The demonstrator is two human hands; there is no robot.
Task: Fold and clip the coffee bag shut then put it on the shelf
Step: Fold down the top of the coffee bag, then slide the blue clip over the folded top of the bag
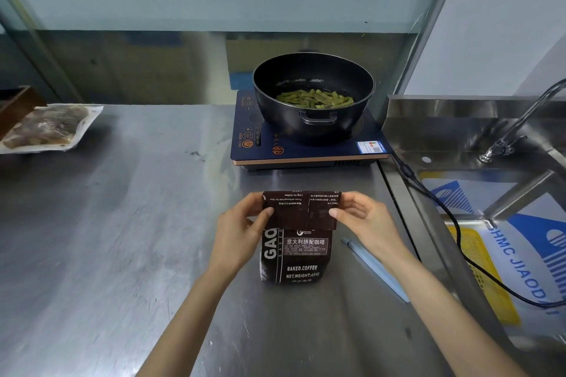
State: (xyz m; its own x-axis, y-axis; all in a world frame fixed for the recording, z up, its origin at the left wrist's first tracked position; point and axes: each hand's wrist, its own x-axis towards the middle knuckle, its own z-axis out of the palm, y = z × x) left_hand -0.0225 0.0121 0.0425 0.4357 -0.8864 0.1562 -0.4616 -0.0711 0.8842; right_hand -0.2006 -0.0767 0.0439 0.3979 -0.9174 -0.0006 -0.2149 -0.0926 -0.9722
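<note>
Coffee bag (295, 251) stands on the steel counter (122, 239) right in front of me, top flap folded down toward me. My left hand (242, 229) pinches the flap's left edge, my right hand (364, 220) pinches the right edge, thumbs on the front. Blue clip (375, 268) lies on the counter just right of the bag, under my right wrist. Risk: letting go with one hand to reach for the clip, stiff flap likely springs open; bag could tip. No shelf in view.
</note>
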